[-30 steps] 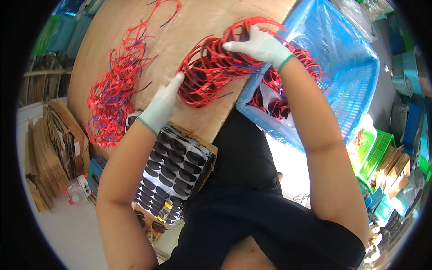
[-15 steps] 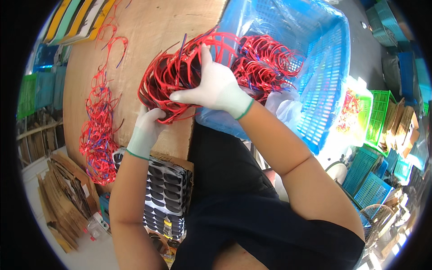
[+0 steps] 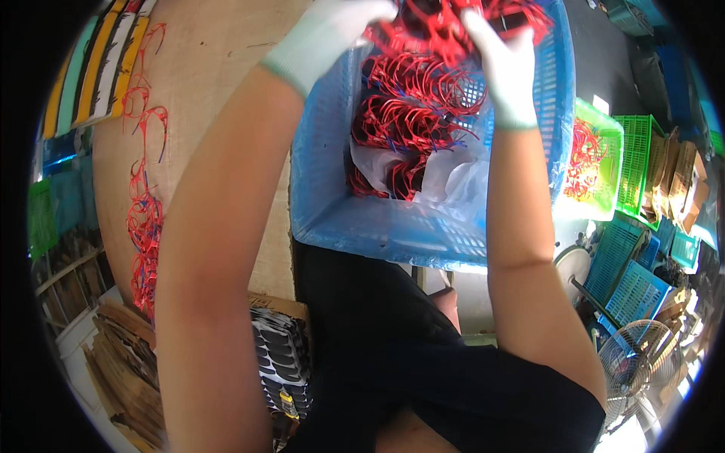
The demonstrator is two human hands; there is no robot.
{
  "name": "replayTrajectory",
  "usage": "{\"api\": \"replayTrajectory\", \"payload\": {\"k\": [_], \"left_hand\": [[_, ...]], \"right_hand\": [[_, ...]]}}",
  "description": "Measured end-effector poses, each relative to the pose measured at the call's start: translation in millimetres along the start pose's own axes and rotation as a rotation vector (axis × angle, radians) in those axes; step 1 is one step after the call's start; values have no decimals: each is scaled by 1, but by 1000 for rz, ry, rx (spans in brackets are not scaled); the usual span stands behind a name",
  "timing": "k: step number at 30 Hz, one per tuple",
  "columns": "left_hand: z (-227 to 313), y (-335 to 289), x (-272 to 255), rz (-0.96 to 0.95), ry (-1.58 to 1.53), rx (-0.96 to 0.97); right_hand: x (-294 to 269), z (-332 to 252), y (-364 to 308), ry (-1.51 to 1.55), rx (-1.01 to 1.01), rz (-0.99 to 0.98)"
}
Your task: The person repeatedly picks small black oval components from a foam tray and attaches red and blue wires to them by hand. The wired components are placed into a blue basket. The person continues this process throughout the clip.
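At the top of the view, both my gloved hands hold a bundle of red glasses [image 3: 442, 30] over the far part of a blue plastic crate [image 3: 317, 177]. My left hand [image 3: 349, 21] closes on the bundle's left end, and its fingers are partly cut off by the picture's edge. On the other end my right hand [image 3: 507, 64] grips with thumb and fingers. The bundle is slightly blurred. Below it, stacked rows of red glasses [image 3: 411, 121] with dark lenses lie in the crate, beside crumpled clear plastic [image 3: 461, 181].
Loose red glasses frames [image 3: 143, 219] lie along the wooden table [image 3: 219, 60] at left. A carton of dark oval pieces [image 3: 279, 347] stands by my left arm. To the right are a bright green crate [image 3: 615, 174] holding red pieces, flattened cardboard [image 3: 687, 181] and a fan [image 3: 638, 355].
The bundle has been lifted off the table's edge and carried right and away from me, over the crate. Both hands moved with it. The view has shifted toward the crate.
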State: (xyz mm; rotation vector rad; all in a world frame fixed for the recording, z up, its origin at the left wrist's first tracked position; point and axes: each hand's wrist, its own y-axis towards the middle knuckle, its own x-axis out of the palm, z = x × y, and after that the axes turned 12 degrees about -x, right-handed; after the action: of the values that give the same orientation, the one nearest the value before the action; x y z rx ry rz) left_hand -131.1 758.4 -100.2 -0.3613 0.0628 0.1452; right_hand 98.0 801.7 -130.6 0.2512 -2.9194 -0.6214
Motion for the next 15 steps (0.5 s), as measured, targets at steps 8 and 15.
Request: {"api": "replayTrajectory", "payload": {"k": [8, 15], "left_hand": [[-92, -15, -46, 548, 1122, 69], [-143, -97, -73, 594, 1353, -35]], "right_hand": [[-82, 168, -7, -892, 514, -273], [-107, 197, -64, -908, 564, -340]]}}
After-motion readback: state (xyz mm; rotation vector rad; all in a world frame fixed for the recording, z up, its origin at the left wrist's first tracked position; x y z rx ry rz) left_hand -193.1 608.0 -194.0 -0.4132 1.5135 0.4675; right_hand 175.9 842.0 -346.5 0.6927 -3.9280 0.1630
